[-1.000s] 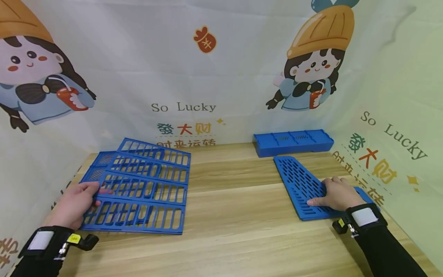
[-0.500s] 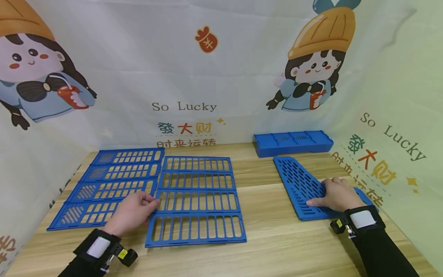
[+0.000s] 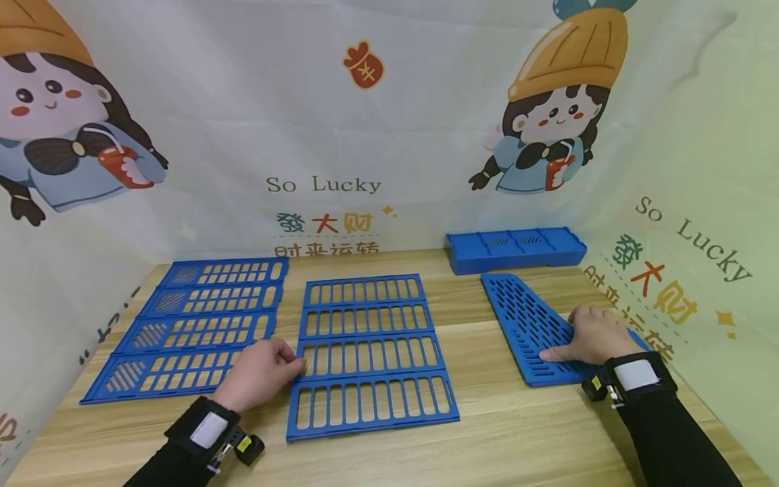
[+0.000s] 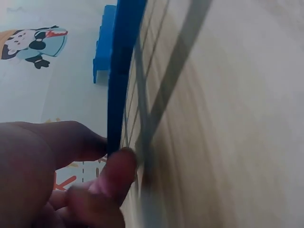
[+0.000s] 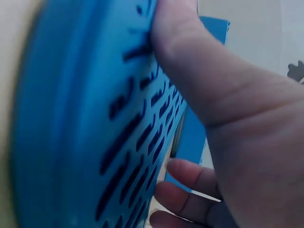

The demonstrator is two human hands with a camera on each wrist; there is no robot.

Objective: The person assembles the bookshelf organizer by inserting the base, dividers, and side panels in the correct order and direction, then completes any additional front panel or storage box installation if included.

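Left hand (image 3: 262, 372) pinches the left edge of the slatted panel (image 3: 368, 336), thumb on one face, fingertip on the other (left wrist view, blurry). Grip is closed down to the panel's thickness; an edge hold probably leaves the slots uncovered and lets one hand handle the whole sheet. A shadow below that edge suggests it's off the table (image 3: 487, 446), at least on this side. Slatted panel sits mid-table, between the grid panel (image 3: 197, 313) on the left and the perforated panel (image 3: 532, 331) on the right. Grid panel lies flat, hatched ends outward, likely spread out so each piece can be reached; the left hand overlaps its near right corner.

Right hand (image 3: 599, 338) holds the perforated panel, thumb laid on the face, fingers bent past the far edge, probably steadying it. Whether one piece or several lie there, can't tell. Blue box-like piece (image 3: 517, 250) stands behind, against the printed cloth (image 3: 420, 135), seemingly parked aside.
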